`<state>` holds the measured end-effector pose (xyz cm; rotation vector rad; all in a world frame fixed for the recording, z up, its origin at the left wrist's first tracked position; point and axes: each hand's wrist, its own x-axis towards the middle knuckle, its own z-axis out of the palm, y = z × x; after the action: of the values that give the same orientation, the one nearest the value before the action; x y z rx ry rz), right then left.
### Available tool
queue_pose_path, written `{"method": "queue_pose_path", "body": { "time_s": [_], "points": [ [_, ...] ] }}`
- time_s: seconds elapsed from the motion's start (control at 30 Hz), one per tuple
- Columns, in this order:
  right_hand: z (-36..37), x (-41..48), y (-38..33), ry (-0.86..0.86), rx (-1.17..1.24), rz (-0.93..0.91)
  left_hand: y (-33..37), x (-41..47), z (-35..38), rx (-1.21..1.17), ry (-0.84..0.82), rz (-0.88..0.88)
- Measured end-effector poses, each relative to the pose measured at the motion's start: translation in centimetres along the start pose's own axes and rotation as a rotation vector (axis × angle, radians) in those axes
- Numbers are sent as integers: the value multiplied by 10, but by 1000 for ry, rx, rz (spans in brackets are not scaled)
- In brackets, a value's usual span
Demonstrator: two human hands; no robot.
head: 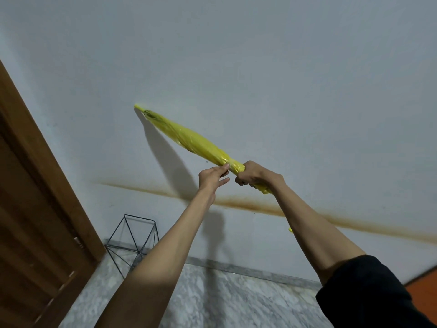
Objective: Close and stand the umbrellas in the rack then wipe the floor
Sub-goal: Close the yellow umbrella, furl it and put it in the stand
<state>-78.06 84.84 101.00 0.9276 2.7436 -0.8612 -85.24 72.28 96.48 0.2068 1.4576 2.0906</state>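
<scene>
A closed yellow umbrella (189,138) is held up in front of the white wall, its tip pointing up and left. My right hand (251,175) is clenched around the gathered canopy near the handle end. My left hand (212,177) pinches the canopy edge just left of it with thumb and fingertips. A bit of the yellow handle shows below my right forearm. The black wire umbrella rack (134,237) stands empty on the floor by the wall, below and left of my hands.
A brown wooden door (35,221) fills the left side, next to the rack. The floor is grey-white marble (224,299). A brown stain streak (260,207) runs across the wall. An orange-red surface shows at the far right edge.
</scene>
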Motion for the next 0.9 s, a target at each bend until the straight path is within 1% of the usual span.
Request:
{"method": "queue_pose_path", "body": {
  "time_s": [0.17,0.27,0.33,0.37,0.4,0.43,0.47,0.5,0.53,0.6,0.67,0.77,0.83,0.9],
  "points": [
    [-5,-1,0,43,-36,-18,6,0,8,181,51,45],
    [-8,-5,2,30,-44,-16,4,-6,9,288,59,91],
    [-9,-8,6,9,-55,-2,-2,-9,5,460,131,219],
    [-11,-9,7,0,-68,4,-5,-11,2,612,191,317],
    [-12,-9,9,-9,-81,4,-7,-12,-2,799,238,456],
    [-12,-10,10,-16,-97,3,-8,-11,-8,984,241,619],
    [-13,-9,11,-21,-116,3,-6,-9,-14,1153,201,788],
    [-14,-9,11,-25,-138,3,-3,-6,-19,1312,126,929],
    [-14,-8,12,-31,-158,5,2,-2,-24,1479,44,1028],
    [-15,-6,14,-48,-180,3,15,6,-27,1779,-54,1146],
    [-15,-5,14,-72,-203,-13,24,14,-24,1963,-103,1172],
    [-17,-5,14,-95,-224,-40,28,24,-16,2094,-236,1096],
    [-21,-6,15,-103,-219,-44,28,27,-13,2068,-325,1070],
    [-29,-6,17,-120,-202,-48,27,29,-11,2007,-353,1091]
  ]
}}
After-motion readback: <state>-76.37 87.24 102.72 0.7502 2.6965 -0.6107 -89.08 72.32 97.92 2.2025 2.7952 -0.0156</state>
